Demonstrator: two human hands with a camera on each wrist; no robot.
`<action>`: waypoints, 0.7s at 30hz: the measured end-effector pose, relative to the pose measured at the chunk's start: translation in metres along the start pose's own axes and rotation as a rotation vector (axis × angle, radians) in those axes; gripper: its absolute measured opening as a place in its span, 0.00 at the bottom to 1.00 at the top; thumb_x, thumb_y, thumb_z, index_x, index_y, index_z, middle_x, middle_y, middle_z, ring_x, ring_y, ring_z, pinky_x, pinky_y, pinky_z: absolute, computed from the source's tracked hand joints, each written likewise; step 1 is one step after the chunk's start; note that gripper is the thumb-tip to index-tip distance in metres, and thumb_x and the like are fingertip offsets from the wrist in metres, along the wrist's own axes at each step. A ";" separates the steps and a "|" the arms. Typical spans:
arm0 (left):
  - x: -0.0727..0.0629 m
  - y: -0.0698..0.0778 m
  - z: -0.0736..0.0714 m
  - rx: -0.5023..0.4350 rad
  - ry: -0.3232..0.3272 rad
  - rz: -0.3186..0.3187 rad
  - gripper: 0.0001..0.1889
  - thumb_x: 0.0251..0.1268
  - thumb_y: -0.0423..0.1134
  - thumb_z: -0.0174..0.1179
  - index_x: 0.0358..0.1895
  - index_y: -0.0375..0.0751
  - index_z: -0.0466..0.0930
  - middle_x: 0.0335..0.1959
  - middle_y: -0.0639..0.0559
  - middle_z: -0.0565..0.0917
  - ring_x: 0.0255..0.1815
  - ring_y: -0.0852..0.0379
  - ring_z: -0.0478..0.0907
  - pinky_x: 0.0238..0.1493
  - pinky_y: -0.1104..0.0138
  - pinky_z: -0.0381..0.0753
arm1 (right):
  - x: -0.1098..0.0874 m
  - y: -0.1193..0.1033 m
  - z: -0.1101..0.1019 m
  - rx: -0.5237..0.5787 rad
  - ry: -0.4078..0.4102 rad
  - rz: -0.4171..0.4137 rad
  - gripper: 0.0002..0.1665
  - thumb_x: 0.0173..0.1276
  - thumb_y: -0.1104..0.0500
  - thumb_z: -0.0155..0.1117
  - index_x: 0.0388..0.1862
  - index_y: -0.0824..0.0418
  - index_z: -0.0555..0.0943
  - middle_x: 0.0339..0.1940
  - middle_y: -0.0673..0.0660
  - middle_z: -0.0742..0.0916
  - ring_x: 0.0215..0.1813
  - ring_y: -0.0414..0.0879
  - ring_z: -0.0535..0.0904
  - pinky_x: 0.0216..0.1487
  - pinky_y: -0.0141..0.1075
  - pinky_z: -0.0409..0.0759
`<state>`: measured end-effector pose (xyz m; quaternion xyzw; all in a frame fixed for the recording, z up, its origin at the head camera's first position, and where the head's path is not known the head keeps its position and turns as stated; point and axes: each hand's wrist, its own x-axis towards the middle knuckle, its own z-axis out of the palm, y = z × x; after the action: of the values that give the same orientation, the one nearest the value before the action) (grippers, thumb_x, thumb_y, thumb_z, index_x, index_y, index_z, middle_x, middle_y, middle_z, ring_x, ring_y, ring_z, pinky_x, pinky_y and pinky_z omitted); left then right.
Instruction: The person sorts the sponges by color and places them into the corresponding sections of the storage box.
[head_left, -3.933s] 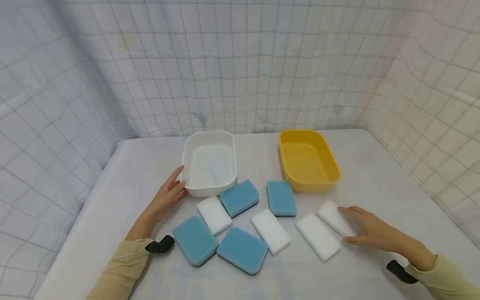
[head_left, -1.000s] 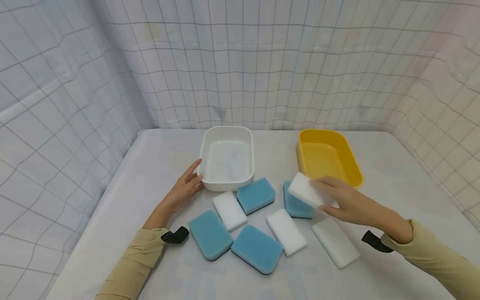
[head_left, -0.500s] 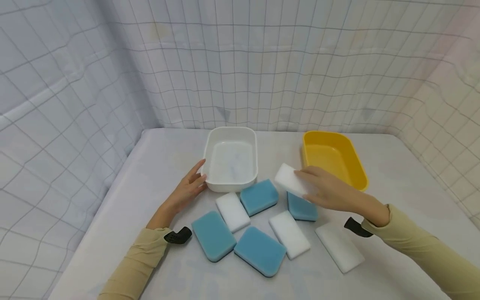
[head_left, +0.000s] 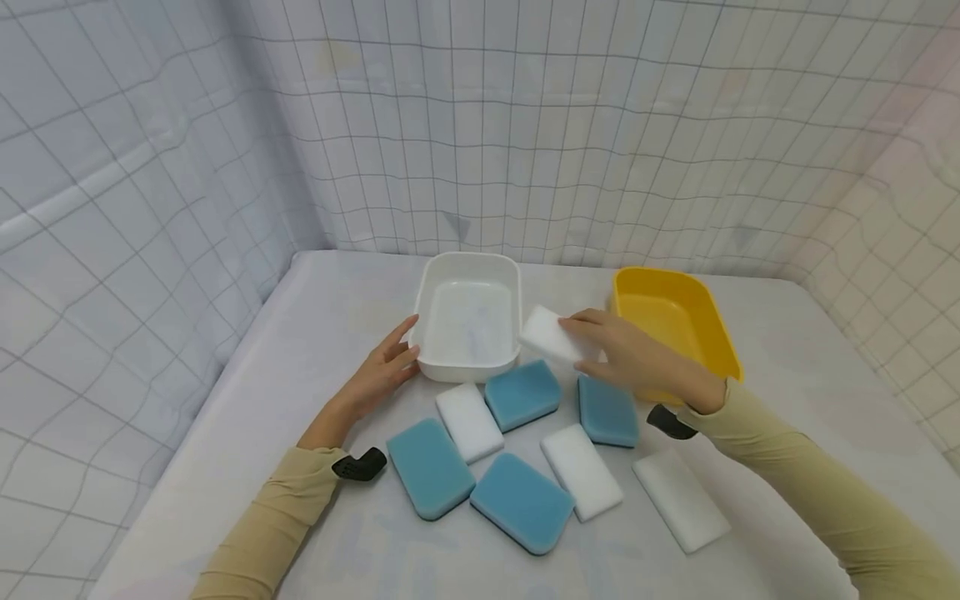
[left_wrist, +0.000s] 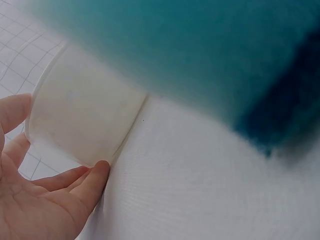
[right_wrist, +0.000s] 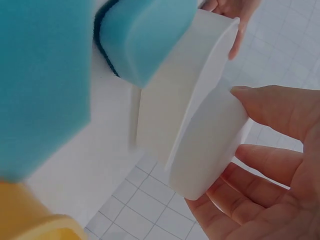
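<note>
My right hand (head_left: 626, 354) pinches a white sponge (head_left: 550, 335) between thumb and fingers, raised beside the right rim of the white plastic bin (head_left: 463, 372). In the right wrist view this sponge (right_wrist: 207, 145) overlaps the bin's rim, the thumb on one side and several fingers on the other. My left hand (head_left: 381, 375) rests against the bin's left front side, touching it with its fingertips. The left wrist view shows those extended fingers (left_wrist: 95, 187) against the bin's outer wall (left_wrist: 82, 107). Inside, the bin shows only its bare bottom.
A yellow bin (head_left: 667, 321) stands right, behind the right forearm. In front lie several blue scouring sponges, among them one by the white bin (head_left: 522, 396) and one near the yellow bin (head_left: 606, 414). Three white sponges lie among them, one at the right (head_left: 681, 500).
The right hand picked up the white sponge from the table's right side and carried it left and back, past the yellow bin, to the white bin. The left hand stayed at the white bin.
</note>
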<state>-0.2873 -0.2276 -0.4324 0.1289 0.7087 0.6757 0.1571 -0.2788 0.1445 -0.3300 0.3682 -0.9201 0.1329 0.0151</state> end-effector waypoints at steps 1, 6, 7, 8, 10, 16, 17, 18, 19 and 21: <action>0.000 0.000 0.000 0.001 -0.003 0.004 0.33 0.75 0.44 0.43 0.76 0.59 0.36 0.75 0.34 0.47 0.75 0.39 0.50 0.74 0.49 0.51 | 0.004 0.000 0.000 0.001 -0.001 -0.008 0.35 0.62 0.57 0.65 0.66 0.65 0.68 0.61 0.64 0.76 0.56 0.54 0.76 0.54 0.44 0.80; 0.001 -0.001 0.000 -0.008 -0.006 0.011 0.34 0.75 0.44 0.44 0.76 0.58 0.36 0.75 0.34 0.47 0.75 0.38 0.49 0.74 0.47 0.51 | 0.024 -0.003 0.001 -0.014 0.008 -0.082 0.34 0.61 0.60 0.67 0.65 0.68 0.69 0.59 0.66 0.77 0.55 0.56 0.76 0.54 0.45 0.80; 0.001 -0.001 -0.001 -0.009 -0.006 0.009 0.34 0.75 0.44 0.44 0.76 0.58 0.36 0.75 0.34 0.46 0.75 0.38 0.49 0.74 0.47 0.51 | 0.028 -0.004 0.002 -0.011 0.009 -0.100 0.34 0.60 0.61 0.67 0.64 0.69 0.69 0.59 0.67 0.77 0.55 0.56 0.76 0.54 0.45 0.80; 0.001 -0.001 -0.001 -0.009 -0.005 0.008 0.34 0.75 0.44 0.44 0.76 0.59 0.36 0.75 0.34 0.46 0.75 0.38 0.49 0.74 0.48 0.51 | 0.031 -0.005 0.003 -0.014 0.011 -0.118 0.33 0.60 0.61 0.67 0.64 0.69 0.70 0.58 0.67 0.77 0.55 0.56 0.76 0.54 0.45 0.80; 0.001 -0.001 -0.001 -0.006 -0.003 0.006 0.34 0.75 0.44 0.44 0.76 0.59 0.36 0.75 0.34 0.47 0.75 0.39 0.50 0.74 0.48 0.51 | 0.038 -0.008 0.005 -0.008 0.014 -0.154 0.33 0.59 0.62 0.67 0.63 0.71 0.70 0.57 0.68 0.78 0.54 0.57 0.77 0.54 0.46 0.80; 0.002 -0.001 0.003 -0.007 0.002 0.000 0.34 0.74 0.44 0.45 0.76 0.59 0.37 0.74 0.34 0.48 0.75 0.39 0.50 0.74 0.48 0.52 | 0.055 -0.012 0.009 -0.013 0.034 -0.245 0.32 0.59 0.64 0.67 0.61 0.73 0.71 0.57 0.69 0.78 0.56 0.59 0.76 0.57 0.47 0.78; 0.002 -0.001 0.004 -0.009 0.003 0.000 0.34 0.74 0.44 0.45 0.76 0.59 0.36 0.74 0.34 0.48 0.75 0.39 0.50 0.74 0.48 0.51 | 0.058 -0.013 0.009 -0.014 0.035 -0.255 0.32 0.59 0.64 0.67 0.61 0.74 0.70 0.57 0.69 0.78 0.56 0.59 0.76 0.57 0.47 0.78; 0.003 -0.002 0.004 -0.010 0.004 -0.001 0.34 0.74 0.44 0.45 0.76 0.59 0.36 0.75 0.34 0.48 0.75 0.39 0.50 0.74 0.48 0.51 | 0.061 -0.013 0.010 -0.010 0.033 -0.261 0.31 0.59 0.64 0.66 0.61 0.74 0.70 0.57 0.69 0.78 0.57 0.59 0.76 0.58 0.47 0.77; 0.003 -0.002 0.004 -0.009 0.006 -0.002 0.34 0.74 0.44 0.45 0.76 0.59 0.36 0.75 0.34 0.48 0.75 0.39 0.50 0.74 0.48 0.51 | 0.065 -0.013 0.011 0.003 0.031 -0.267 0.31 0.60 0.65 0.66 0.61 0.74 0.70 0.57 0.69 0.78 0.58 0.59 0.75 0.59 0.47 0.77; 0.002 -0.002 0.004 -0.004 0.009 -0.005 0.35 0.74 0.45 0.45 0.76 0.59 0.36 0.75 0.34 0.47 0.76 0.39 0.49 0.74 0.48 0.51 | 0.071 -0.013 0.014 0.031 0.029 -0.283 0.31 0.59 0.65 0.66 0.61 0.74 0.70 0.58 0.70 0.78 0.59 0.60 0.75 0.60 0.47 0.77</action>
<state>-0.2877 -0.2231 -0.4349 0.1237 0.7082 0.6774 0.1559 -0.3207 0.0836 -0.3318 0.4926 -0.8563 0.1492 0.0413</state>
